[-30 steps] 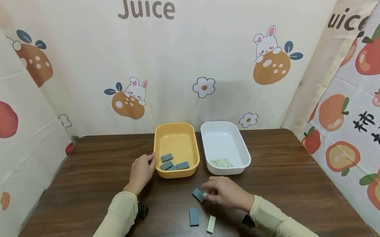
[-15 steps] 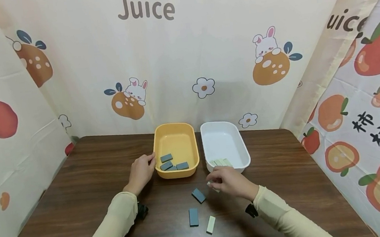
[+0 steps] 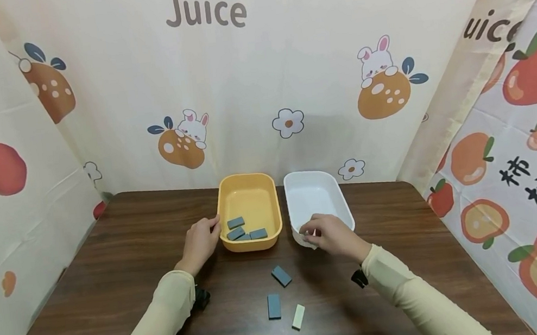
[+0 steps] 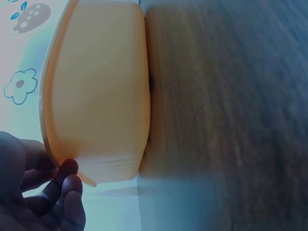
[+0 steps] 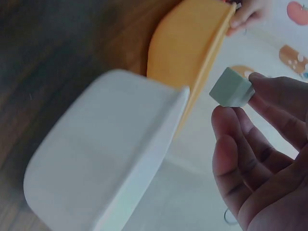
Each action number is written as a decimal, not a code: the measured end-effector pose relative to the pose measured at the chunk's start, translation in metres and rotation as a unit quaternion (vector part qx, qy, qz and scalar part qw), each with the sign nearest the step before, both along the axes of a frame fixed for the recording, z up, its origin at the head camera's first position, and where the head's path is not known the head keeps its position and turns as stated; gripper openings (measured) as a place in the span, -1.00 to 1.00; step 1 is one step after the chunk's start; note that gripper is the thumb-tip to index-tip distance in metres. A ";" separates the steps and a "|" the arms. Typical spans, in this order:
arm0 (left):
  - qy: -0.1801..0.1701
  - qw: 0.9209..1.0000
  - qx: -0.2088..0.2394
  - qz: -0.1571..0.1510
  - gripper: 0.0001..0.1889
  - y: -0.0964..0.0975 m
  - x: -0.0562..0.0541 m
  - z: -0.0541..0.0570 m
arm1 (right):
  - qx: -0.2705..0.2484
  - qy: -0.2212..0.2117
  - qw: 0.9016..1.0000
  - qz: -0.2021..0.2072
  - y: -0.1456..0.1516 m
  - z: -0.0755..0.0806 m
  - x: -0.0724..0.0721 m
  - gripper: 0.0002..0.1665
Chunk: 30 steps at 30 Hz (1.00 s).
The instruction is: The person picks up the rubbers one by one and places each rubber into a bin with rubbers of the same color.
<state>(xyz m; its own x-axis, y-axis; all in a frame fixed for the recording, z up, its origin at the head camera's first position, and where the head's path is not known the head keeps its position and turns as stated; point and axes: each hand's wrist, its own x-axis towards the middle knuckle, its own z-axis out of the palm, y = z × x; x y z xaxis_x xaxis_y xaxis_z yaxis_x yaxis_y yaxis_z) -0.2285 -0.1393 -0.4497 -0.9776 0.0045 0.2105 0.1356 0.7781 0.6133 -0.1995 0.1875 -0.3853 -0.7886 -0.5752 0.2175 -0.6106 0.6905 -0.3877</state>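
Observation:
My left hand (image 3: 200,244) pinches the left rim of a yellow plastic tub (image 3: 247,199); the left wrist view shows thumb and fingers on that rim. Several blue-grey blocks (image 3: 258,234) lie in the tub's near end. Over the near end of a white tub (image 3: 313,195), my right hand (image 3: 333,235) holds a small pale green block (image 5: 231,89) between thumb and fingertips. That hand hides the pale green blocks lying inside. On the table are two more blue-grey blocks, one slanted (image 3: 281,276) and one straight (image 3: 274,306), plus a pale green block (image 3: 298,317).
Both tubs stand side by side at the back of the dark wooden table (image 3: 134,247), close to a printed curtain (image 3: 240,83). More printed cloth (image 3: 513,202) hangs along the right side. Each wrist carries a black strap.
My right hand has lifted the pale green block from beside the slanted blue-grey block and carried it away from me, up over the white tub. The left hand has stayed in place.

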 end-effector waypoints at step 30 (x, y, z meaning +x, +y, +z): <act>0.022 1.000 -0.009 0.001 -0.65 -0.001 -0.001 -0.003 | 0.068 -0.028 0.985 -0.153 0.037 -0.027 -0.052 -0.84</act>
